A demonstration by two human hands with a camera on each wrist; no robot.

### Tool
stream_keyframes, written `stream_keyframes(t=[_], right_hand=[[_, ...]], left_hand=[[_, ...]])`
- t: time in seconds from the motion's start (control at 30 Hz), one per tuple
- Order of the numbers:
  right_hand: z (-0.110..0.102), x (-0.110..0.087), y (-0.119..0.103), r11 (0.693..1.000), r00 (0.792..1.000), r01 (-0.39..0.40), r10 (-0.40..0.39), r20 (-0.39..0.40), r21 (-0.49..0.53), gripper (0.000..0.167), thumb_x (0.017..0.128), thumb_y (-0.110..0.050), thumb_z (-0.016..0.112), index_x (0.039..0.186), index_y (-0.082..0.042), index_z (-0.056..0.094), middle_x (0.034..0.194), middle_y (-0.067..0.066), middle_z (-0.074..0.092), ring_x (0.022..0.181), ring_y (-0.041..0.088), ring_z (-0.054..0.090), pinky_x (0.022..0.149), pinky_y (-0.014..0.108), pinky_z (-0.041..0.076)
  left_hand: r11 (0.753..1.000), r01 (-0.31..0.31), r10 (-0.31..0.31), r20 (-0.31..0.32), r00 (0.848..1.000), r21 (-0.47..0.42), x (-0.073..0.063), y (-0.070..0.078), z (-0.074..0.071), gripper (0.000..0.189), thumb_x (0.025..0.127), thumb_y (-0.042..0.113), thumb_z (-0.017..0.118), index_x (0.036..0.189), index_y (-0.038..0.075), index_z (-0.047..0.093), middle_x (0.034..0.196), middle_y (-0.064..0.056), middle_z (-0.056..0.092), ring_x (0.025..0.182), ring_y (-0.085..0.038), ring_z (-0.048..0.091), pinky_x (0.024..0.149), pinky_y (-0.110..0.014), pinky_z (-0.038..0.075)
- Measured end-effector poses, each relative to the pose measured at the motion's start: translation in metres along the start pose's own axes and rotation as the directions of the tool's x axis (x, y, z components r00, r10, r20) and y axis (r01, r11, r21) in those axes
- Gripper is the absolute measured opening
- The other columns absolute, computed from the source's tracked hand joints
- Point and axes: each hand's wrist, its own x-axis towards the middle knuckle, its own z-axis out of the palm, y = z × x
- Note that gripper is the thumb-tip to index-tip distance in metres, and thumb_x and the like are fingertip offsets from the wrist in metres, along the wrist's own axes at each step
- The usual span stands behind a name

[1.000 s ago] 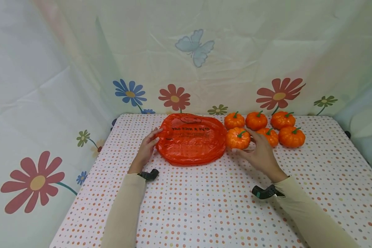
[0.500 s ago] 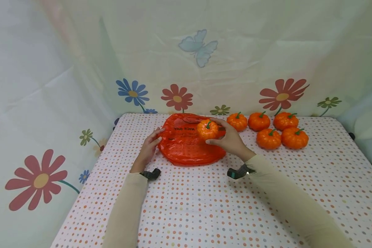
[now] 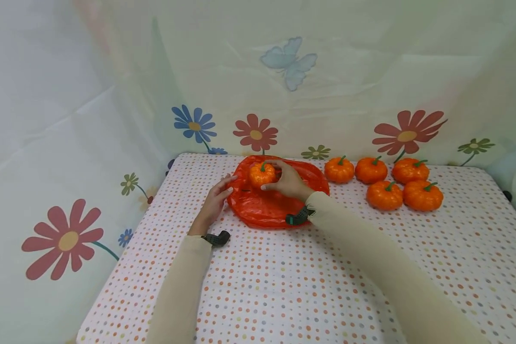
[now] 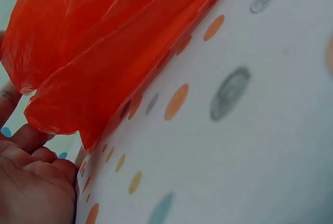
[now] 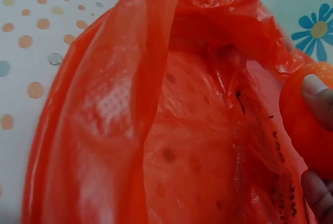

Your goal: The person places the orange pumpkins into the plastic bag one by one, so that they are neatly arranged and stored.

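A red plastic bag lies on the dotted tablecloth with its sides standing up around a wide mouth. Over its left half, my right hand grips a small orange pumpkin with a green stem, thumb and fingers on its sides. In the right wrist view the same pumpkin is beside the raised bag wall, with the inside of the bag visible. My left hand is at the bag's left edge, fingers extended against the plastic. The left wrist view shows that hand's palm, with some fingertips hidden behind the bag.
Several more orange pumpkins stand on the right in two rows, including a front one and a back one. The tablecloth stretches to a fabric backdrop with printed flowers behind and at the left.
My right hand has taken the pumpkin from beside the bag and carried it left over it. My left hand has stayed at the bag's edge. The head view has shifted slightly.
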Motion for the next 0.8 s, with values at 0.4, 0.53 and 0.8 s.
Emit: stream_keyframes(t=[0.4,0.53,0.8], right_hand=[[0.015,0.011,0.013,0.999,1.000,-0.015,0.015,-0.012,-0.028,0.077,0.084,-0.019,0.079,0.150,-0.017,0.039,0.150,0.012,0.045,0.133,0.033,0.047,0.114,0.050,0.039],[0.020,0.013,0.016,1.000,1.000,-0.005,0.005,-0.014,-0.013,0.076,0.086,-0.020,0.077,0.151,-0.017,0.038,0.150,0.012,0.044,0.132,0.032,0.047,0.112,0.047,0.042],[0.029,0.019,0.014,0.996,0.999,-0.026,0.024,-0.020,-0.081,0.077,0.089,-0.026,0.074,0.153,-0.019,0.033,0.152,0.013,0.042,0.133,0.034,0.047,0.111,0.049,0.042]], left_hand=[[0.999,-0.003,0.002,0.028,1.000,0.033,-0.006,0.019,0.008,0.046,0.102,0.008,0.045,0.146,-0.004,0.040,0.166,-0.014,0.014,0.155,-0.028,0.007,0.125,-0.048,0.016],[0.999,-0.008,0.007,0.032,0.999,0.036,-0.006,0.019,0.008,0.046,0.102,0.008,0.045,0.146,-0.004,0.041,0.165,-0.013,0.018,0.154,-0.029,0.010,0.124,-0.048,0.019],[0.999,0.005,-0.006,0.028,1.000,0.044,-0.007,0.019,0.006,0.046,0.102,0.009,0.047,0.146,-0.003,0.041,0.165,-0.013,0.017,0.154,-0.029,0.010,0.124,-0.047,0.019]])
